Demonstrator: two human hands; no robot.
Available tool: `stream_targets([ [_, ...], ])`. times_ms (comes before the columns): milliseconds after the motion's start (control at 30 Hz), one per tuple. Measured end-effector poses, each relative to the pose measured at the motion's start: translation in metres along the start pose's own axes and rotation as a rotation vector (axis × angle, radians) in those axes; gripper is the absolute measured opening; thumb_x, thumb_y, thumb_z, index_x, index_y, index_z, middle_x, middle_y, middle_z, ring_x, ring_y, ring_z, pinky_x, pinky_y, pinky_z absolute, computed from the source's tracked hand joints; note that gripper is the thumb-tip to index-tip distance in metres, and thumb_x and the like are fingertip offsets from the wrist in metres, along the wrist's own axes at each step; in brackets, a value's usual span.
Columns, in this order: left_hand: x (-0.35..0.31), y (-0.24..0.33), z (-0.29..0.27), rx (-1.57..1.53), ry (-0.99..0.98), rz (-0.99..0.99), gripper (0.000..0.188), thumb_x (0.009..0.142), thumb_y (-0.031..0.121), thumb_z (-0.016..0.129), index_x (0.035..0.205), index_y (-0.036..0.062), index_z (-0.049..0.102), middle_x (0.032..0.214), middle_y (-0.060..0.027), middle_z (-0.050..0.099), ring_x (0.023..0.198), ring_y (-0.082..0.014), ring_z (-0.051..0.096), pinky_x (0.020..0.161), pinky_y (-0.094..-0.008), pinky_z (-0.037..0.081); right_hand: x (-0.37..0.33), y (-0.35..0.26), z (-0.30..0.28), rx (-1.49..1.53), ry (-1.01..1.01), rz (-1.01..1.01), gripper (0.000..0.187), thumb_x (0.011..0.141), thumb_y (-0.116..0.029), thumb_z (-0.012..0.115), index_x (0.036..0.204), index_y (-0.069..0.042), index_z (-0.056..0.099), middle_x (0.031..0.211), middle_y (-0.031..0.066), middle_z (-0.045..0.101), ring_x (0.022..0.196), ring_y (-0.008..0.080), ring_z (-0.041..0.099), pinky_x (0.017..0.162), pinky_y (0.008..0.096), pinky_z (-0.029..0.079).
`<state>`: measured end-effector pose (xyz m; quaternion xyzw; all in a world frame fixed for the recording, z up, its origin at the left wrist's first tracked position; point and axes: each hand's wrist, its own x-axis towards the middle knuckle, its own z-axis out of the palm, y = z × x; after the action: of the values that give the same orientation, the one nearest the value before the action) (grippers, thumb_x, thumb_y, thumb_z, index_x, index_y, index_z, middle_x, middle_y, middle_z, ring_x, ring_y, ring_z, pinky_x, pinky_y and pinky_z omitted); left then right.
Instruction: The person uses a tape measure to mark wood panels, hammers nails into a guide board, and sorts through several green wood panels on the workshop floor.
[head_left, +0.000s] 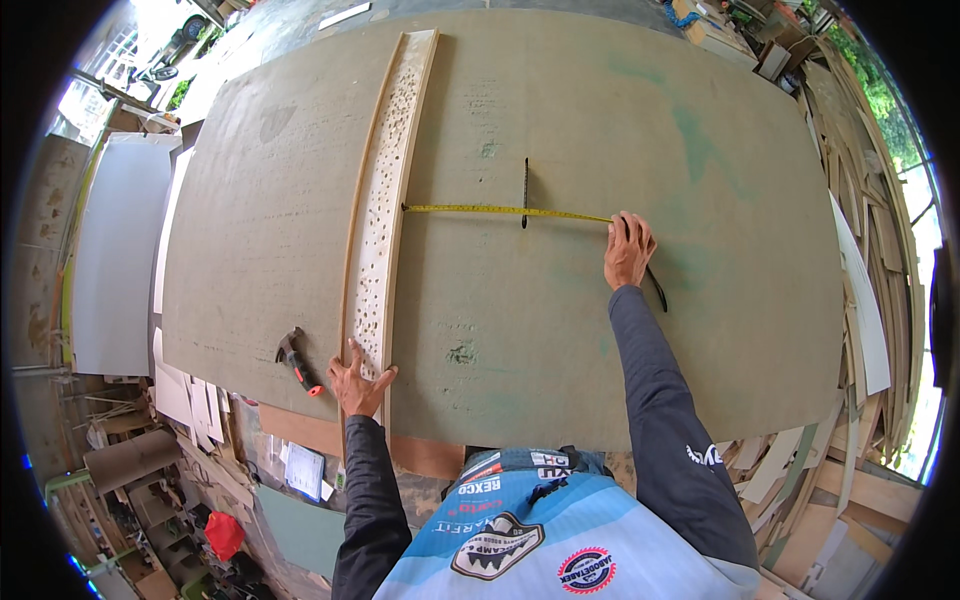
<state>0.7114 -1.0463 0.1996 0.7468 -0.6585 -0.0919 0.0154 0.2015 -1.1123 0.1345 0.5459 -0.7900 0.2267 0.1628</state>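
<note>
A long, narrow wooden board [377, 240], pale and dotted with holes, lies lengthwise across a large worn greenish-brown panel [560, 340]. My left hand [361, 380] rests on the board's near end, fingers spread and thumb at its right edge. From that edge a yellow tape measure [465, 209] stretches rightward, drawn out to my right hand [629, 250], whose closed fingers grip it; the case is mostly hidden. A thin dark stick-like piece [526, 180] lies crosswise at the tape. Below my right hand a curved black strip [657, 288] shows.
A claw hammer [298, 362] with a black and red handle lies left of my left hand. Wood strips and offcuts [880, 220] are stacked at the right. White sheets [125, 250] stand at the left, and a clipboard [303, 470] lies below the panel's near edge.
</note>
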Motion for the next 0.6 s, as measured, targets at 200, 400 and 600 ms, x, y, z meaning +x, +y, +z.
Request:
stream_targets([
  [200,0.0,-0.001,0.001,0.011,0.024,0.021,0.097,0.056,0.049,0.08,0.14,0.0153,0.044,0.12,-0.0269,0.044,0.114,-0.042,0.042,0.096,-0.0483,0.038,0.0,0.001,0.001,0.01,0.006,-0.008,0.017,0.093,-0.021,0.053,0.109,-0.015,0.057,0.12,-0.0019,0.052,0.12,0.0208,0.042,0.097,0.0446,0.034],
  [400,0.0,-0.002,0.006,-0.003,0.041,0.011,0.096,0.056,0.047,0.08,0.14,0.0146,0.045,0.121,-0.0262,0.043,0.115,-0.0419,0.041,0.096,-0.0486,0.038,0.0,-0.002,0.0,0.004,-0.007,0.001,0.017,0.093,-0.021,0.054,0.108,-0.015,0.057,0.121,-0.001,0.052,0.12,0.0211,0.042,0.097,0.0448,0.034],
  [600,-0.002,-0.003,0.011,-0.042,0.056,0.007,0.095,0.056,0.044,0.08,0.139,0.0133,0.045,0.122,-0.0263,0.042,0.116,-0.0425,0.04,0.096,-0.0493,0.037,0.0,-0.005,-0.001,0.003,-0.003,0.011,0.017,0.093,-0.021,0.053,0.108,-0.014,0.059,0.12,-0.0004,0.054,0.119,0.0217,0.043,0.096,0.045,0.034],
])
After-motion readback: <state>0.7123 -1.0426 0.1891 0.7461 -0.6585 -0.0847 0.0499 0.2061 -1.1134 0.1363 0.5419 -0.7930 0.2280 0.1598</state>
